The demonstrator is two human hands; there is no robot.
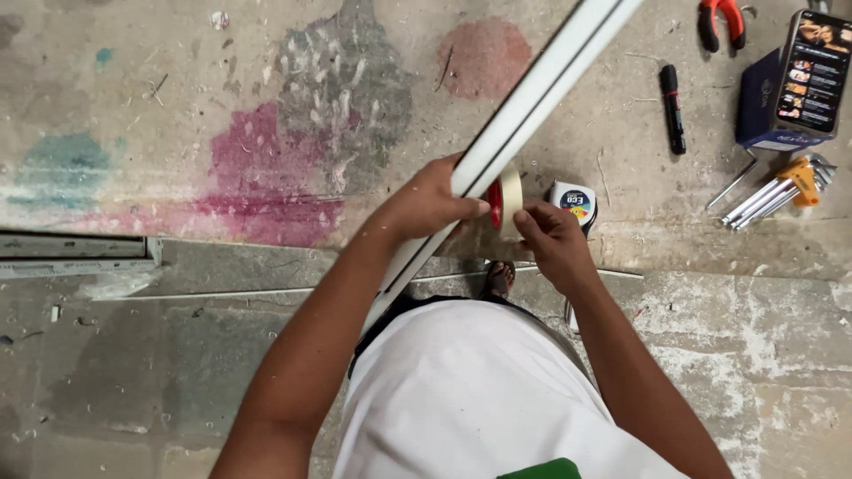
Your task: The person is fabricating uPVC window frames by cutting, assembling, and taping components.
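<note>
My left hand (430, 200) grips a long white profile strip (541, 89) that runs diagonally from the top right down toward my body. My right hand (550, 238) holds a roll of beige masking tape (508, 202) pressed against the strip right beside the left hand's fingers. Both hands hover over a paint-stained worktable (266, 106).
A tape measure (573, 201) lies just behind the right hand. Farther right are a black marker (672, 108), red-handled pliers (721, 22), a set of hex keys (781, 191), and a phone (814, 71) resting on a dark blue box (761, 111). A white profile piece (75, 255) lies at left.
</note>
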